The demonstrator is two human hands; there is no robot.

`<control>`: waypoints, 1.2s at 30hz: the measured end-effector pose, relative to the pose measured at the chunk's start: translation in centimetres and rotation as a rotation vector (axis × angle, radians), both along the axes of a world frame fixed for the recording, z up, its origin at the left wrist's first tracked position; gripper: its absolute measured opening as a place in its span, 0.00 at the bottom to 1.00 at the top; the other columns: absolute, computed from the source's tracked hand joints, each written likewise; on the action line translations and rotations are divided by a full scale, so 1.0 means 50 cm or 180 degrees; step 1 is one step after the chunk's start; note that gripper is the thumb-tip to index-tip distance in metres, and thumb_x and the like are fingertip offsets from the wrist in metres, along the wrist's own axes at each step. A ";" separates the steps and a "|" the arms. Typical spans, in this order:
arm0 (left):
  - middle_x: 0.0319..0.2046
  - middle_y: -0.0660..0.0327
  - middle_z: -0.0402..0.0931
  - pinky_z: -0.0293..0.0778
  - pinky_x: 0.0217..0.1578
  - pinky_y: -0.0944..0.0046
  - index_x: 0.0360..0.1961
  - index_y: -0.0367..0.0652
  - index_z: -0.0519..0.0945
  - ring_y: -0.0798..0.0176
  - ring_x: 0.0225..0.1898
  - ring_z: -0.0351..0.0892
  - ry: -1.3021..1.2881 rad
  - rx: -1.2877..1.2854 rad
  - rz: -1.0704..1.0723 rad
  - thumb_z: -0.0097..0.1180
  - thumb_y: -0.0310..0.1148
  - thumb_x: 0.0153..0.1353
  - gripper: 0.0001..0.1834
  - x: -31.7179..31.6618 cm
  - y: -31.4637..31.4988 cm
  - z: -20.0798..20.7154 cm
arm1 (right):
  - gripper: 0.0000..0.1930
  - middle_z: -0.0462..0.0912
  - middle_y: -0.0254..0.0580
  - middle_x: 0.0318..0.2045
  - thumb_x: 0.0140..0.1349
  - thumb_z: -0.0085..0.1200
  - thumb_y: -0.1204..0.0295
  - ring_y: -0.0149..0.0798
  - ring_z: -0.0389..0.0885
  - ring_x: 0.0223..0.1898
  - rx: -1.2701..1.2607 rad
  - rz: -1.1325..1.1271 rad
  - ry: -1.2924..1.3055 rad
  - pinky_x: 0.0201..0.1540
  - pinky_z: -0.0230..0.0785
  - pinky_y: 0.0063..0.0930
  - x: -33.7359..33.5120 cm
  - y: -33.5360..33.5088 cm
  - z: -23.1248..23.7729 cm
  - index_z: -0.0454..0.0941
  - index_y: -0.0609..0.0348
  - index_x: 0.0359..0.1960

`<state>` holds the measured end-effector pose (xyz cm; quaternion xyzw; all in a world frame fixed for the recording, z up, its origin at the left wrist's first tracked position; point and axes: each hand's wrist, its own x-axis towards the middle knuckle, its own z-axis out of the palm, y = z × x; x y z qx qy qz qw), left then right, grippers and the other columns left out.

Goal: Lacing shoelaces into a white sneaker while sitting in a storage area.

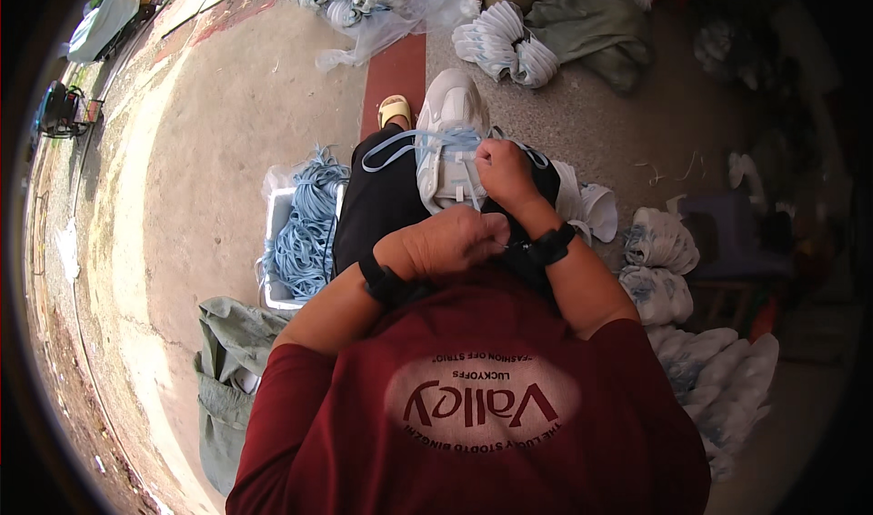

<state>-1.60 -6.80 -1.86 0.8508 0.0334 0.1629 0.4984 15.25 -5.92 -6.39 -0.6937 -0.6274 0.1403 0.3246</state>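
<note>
On my lap lies a white and pale grey sneaker [447,106], its toe pointing away from me. Light blue shoelace [393,155] crosses its front and hangs in a loop on the left, with more of it showing to the right. My right hand [507,171] is closed in a fist at the shoe's right edge, close against the lace. Nearer to my body, my left hand [446,242] is closed too, just below the shoe's near end. A thin pale strand runs between shoe and left hand. What either hand grips is hidden by the fingers.
Left of my leg, a white box [273,289] holds a heap of light blue laces [312,219]. Grey-green cloth [227,406] lies nearby. Bundled white shoes [506,46] lie ahead beside another person, and more shoe bundles [662,242] are stacked right, near a dark stool [737,233].
</note>
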 end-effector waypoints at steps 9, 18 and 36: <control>0.18 0.57 0.71 0.68 0.26 0.61 0.29 0.40 0.70 0.54 0.23 0.74 0.0125 -0.0291 0.0066 0.49 0.27 0.57 0.02 -0.003 0.009 -0.005 | 0.02 0.77 0.50 0.20 0.46 0.51 0.75 0.53 0.77 0.26 -0.0010 -0.0051 -0.0486 0.29 0.68 0.39 -0.002 0.007 0.022 0.76 0.59 0.21; 0.18 0.58 0.70 0.69 0.26 0.62 0.28 0.40 0.70 0.56 0.22 0.73 -0.0030 -0.0338 0.0052 0.49 0.25 0.56 0.02 -0.003 0.013 -0.019 | 0.05 0.77 0.53 0.21 0.51 0.49 0.71 0.56 0.77 0.27 -0.0016 -0.0083 -0.0831 0.29 0.69 0.47 -0.025 0.011 0.004 0.72 0.58 0.22; 0.22 0.57 0.74 0.70 0.28 0.61 0.21 0.39 0.75 0.54 0.24 0.74 0.0383 0.0109 -0.0406 0.59 0.28 0.48 0.06 -0.035 0.050 -0.048 | 0.03 0.74 0.48 0.23 0.49 0.51 0.73 0.53 0.75 0.27 0.0456 0.0178 -0.0682 0.30 0.68 0.42 -0.034 -0.005 -0.012 0.73 0.58 0.24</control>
